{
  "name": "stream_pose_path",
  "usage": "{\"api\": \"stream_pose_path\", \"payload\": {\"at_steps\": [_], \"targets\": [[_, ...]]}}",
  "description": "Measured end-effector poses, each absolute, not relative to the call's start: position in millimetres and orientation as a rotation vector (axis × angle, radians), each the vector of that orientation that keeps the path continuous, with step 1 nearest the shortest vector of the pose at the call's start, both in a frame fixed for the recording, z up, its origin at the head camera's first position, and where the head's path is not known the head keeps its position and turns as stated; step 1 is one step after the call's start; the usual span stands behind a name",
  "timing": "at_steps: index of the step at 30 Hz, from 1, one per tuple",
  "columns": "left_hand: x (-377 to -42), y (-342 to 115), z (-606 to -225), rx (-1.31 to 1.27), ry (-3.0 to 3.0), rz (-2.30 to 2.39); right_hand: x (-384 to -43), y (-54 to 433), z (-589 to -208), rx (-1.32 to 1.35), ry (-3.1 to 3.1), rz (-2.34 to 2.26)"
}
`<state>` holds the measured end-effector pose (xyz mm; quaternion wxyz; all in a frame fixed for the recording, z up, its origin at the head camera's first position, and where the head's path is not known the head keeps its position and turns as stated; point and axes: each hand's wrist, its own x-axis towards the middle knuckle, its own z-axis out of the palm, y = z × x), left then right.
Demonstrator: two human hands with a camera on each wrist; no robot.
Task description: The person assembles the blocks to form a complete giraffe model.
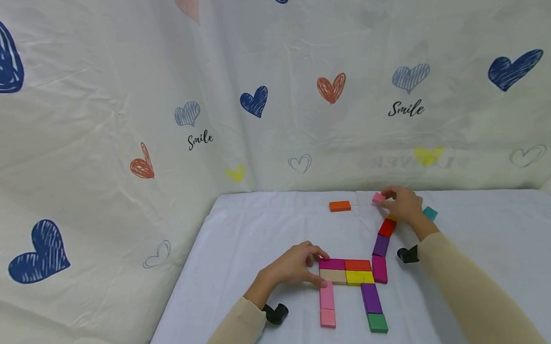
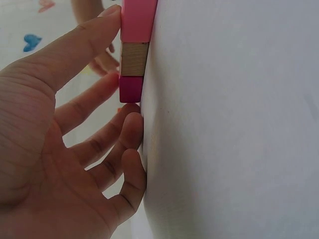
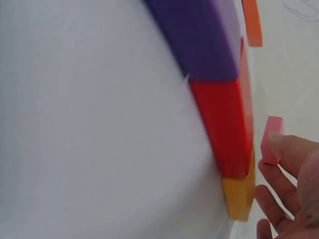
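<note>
My right hand (image 1: 405,203) pinches a small pink block (image 1: 378,198) between thumb and fingers near the table's back edge. Just nearer lies a slanting row: an orange-yellow block (image 3: 239,196) partly behind that hand, a red block (image 1: 387,228), a purple block (image 1: 381,245) and a magenta block (image 1: 379,269). My left hand (image 1: 293,265) rests at the left end of a rectangle made of a magenta block (image 1: 331,264), a red block (image 1: 358,265), a beige block (image 1: 332,277) and a yellow block (image 1: 360,278). Its thumb and fingertips touch the blocks' edges, fingers relaxed.
Two pink blocks (image 1: 326,295) run down from the rectangle's left end; a purple block (image 1: 371,298) and a green block (image 1: 377,322) from its right. An orange block (image 1: 339,206) lies at the back, a teal block (image 1: 430,213) right of the right hand. A heart-patterned curtain (image 1: 278,140) hangs behind.
</note>
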<state>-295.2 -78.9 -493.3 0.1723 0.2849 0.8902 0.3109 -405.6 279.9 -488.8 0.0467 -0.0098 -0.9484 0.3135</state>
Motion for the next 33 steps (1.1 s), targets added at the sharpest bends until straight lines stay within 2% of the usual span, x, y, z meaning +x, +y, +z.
{"api": "stream_pose_path", "payload": {"at_steps": [7,24,33], "targets": [[-294.1,-79.9,-492.8,0.802,2.522,0.891,-401.1,298.8,-494.1,-0.104,-2.834,1.061],[-295.4,-80.2,-494.2,0.812,2.525,0.89,-382.6,327.5,-481.8,-0.254,-2.881,0.968],[-296.0,-80.0,-496.1,0.814,2.521,0.899,-383.0,338.3,-488.5,-0.196,-2.878,0.877]]}}
